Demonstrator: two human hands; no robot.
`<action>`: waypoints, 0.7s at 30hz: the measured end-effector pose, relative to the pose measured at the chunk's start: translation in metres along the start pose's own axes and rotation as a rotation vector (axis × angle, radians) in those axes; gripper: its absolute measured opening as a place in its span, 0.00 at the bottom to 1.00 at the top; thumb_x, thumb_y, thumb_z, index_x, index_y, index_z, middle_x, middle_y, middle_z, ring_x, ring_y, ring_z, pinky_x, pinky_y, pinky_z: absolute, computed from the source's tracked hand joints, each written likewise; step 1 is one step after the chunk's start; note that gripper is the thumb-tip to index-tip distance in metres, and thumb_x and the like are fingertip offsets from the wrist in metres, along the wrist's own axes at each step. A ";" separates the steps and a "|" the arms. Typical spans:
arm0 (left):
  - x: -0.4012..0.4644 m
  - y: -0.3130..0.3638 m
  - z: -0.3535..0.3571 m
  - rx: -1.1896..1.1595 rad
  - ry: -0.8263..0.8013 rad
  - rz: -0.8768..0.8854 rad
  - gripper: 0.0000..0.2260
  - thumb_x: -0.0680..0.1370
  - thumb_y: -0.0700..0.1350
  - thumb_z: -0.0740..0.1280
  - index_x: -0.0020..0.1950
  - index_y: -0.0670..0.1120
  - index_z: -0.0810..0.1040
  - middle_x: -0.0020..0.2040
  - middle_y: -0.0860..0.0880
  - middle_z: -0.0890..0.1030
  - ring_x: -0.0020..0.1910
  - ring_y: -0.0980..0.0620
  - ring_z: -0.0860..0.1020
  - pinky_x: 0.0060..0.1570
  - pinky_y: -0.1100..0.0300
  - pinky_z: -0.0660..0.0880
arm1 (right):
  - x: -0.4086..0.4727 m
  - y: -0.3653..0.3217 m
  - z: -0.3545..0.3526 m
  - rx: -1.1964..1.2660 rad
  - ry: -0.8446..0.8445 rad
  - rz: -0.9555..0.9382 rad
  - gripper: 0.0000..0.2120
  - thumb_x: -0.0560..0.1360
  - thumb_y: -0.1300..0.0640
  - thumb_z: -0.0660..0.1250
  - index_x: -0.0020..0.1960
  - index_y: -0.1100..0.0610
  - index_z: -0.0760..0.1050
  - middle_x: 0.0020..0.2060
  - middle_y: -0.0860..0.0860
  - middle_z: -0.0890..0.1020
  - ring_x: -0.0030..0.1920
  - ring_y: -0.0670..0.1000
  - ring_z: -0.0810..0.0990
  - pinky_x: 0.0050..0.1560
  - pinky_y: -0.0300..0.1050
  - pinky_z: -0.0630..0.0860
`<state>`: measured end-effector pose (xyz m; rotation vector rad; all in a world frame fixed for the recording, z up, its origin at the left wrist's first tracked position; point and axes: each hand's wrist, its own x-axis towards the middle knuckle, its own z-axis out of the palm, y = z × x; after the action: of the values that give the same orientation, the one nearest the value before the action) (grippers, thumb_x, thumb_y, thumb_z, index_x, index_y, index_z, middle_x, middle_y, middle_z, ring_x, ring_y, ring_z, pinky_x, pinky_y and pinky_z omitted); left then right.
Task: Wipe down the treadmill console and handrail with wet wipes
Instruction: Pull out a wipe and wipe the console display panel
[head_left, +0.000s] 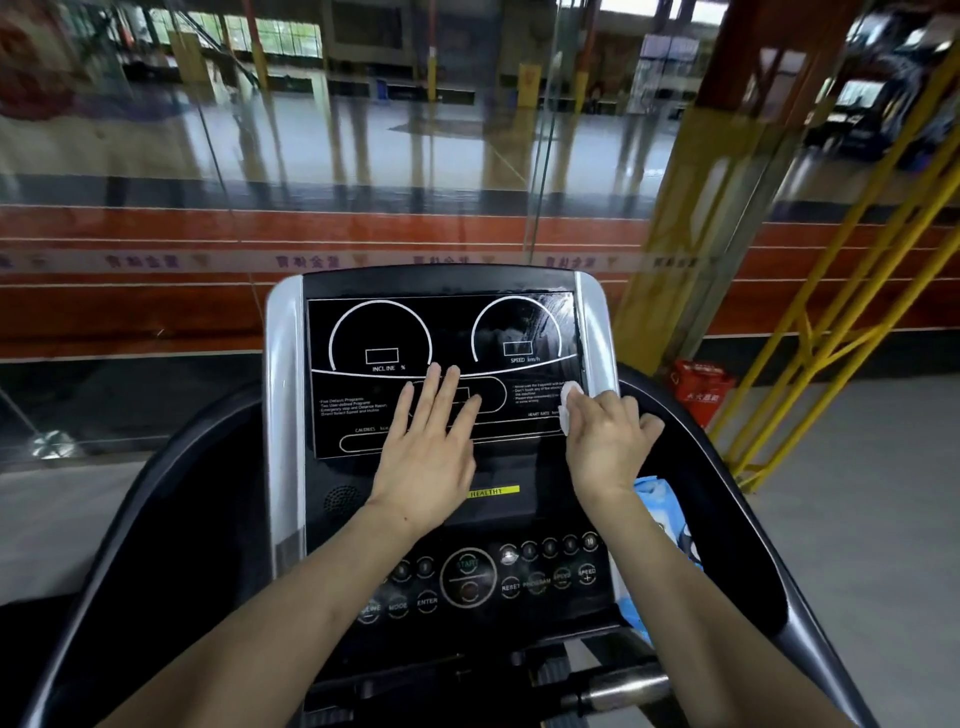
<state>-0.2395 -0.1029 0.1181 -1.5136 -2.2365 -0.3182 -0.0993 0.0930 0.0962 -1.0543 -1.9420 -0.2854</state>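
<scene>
The treadmill console (358, 332) fills the middle of the view, a black display panel framed in silver with a button panel (470, 577) below. My left hand (428, 447) lies flat and open on the middle of the display, fingers spread. My right hand (605, 441) presses a white wet wipe (570, 397) against the display's right edge, beside the silver trim. The upper right of the display shows wet streaks. Black handrails curve down on the left (171, 499) and right (727, 499). A blue wet wipe pack (660, 499) sits on the console's right side, partly hidden by my right forearm.
A glass wall (363, 156) stands just beyond the console. A yellow steel frame (831, 322) and a red box (701, 387) are at the right on the grey floor. A metal grip bar (623, 686) shows below the console.
</scene>
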 end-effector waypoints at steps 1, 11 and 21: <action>0.002 -0.001 -0.001 0.002 0.003 0.000 0.27 0.83 0.50 0.59 0.82 0.46 0.62 0.85 0.39 0.51 0.85 0.40 0.42 0.81 0.38 0.50 | 0.007 -0.003 0.000 0.003 0.009 0.001 0.06 0.75 0.59 0.71 0.43 0.49 0.83 0.32 0.50 0.74 0.37 0.57 0.72 0.43 0.53 0.62; -0.010 -0.035 -0.009 0.068 0.005 -0.082 0.27 0.82 0.50 0.60 0.82 0.47 0.63 0.85 0.40 0.52 0.85 0.41 0.43 0.81 0.38 0.50 | 0.028 -0.063 0.012 0.162 0.044 -0.052 0.08 0.75 0.62 0.73 0.51 0.52 0.85 0.37 0.52 0.77 0.38 0.58 0.78 0.43 0.51 0.61; -0.052 -0.097 -0.025 0.117 0.016 -0.244 0.27 0.82 0.49 0.62 0.81 0.44 0.64 0.84 0.38 0.55 0.85 0.39 0.47 0.81 0.37 0.51 | 0.000 -0.171 0.011 0.434 -0.015 -0.256 0.06 0.77 0.60 0.74 0.53 0.55 0.84 0.37 0.51 0.73 0.37 0.54 0.74 0.40 0.51 0.68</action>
<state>-0.3074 -0.1930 0.1206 -1.1767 -2.3856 -0.2652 -0.2371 -0.0059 0.1229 -0.5286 -2.0311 0.0096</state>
